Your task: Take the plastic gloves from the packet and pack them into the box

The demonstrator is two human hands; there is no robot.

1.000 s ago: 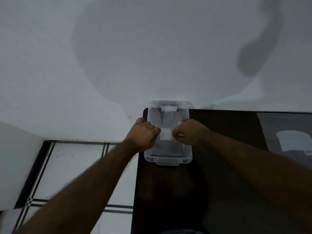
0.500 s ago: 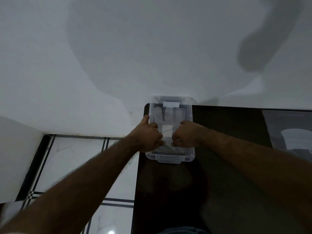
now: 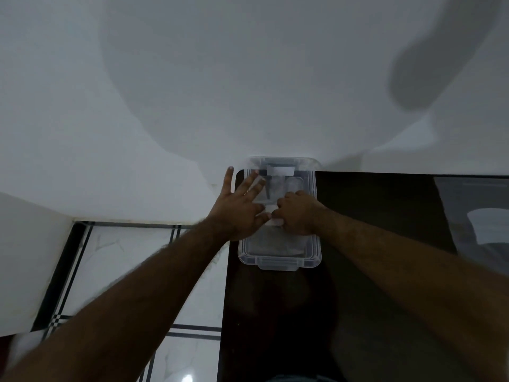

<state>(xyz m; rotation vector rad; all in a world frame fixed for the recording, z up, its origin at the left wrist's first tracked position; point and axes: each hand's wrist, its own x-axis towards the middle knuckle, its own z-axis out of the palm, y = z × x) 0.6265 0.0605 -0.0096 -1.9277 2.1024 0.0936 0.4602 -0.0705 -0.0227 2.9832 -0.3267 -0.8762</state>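
A clear plastic box [image 3: 279, 260] stands at the far left corner of a dark table [image 3: 371, 299], against the white wall. Folded clear plastic gloves [image 3: 275, 245] lie inside it. My left hand [image 3: 242, 213] is spread flat over the box's left side, fingers apart and stretched toward the wall. My right hand [image 3: 298, 213] is curled over the middle of the box, its fingertips pinching a small white folded piece of glove [image 3: 276, 221]. The box's far end shows a white latch [image 3: 280, 170].
A clear packet or sheet with a white shape [image 3: 479, 219] lies at the table's right edge. Left of the table, white floor tiles with black lines [image 3: 115, 271] lie below. The wall rises right behind the box.
My left hand has opened from a fist and spread its fingers forward over the box. The right hand stays closed on the white piece and has pressed slightly lower into the box.
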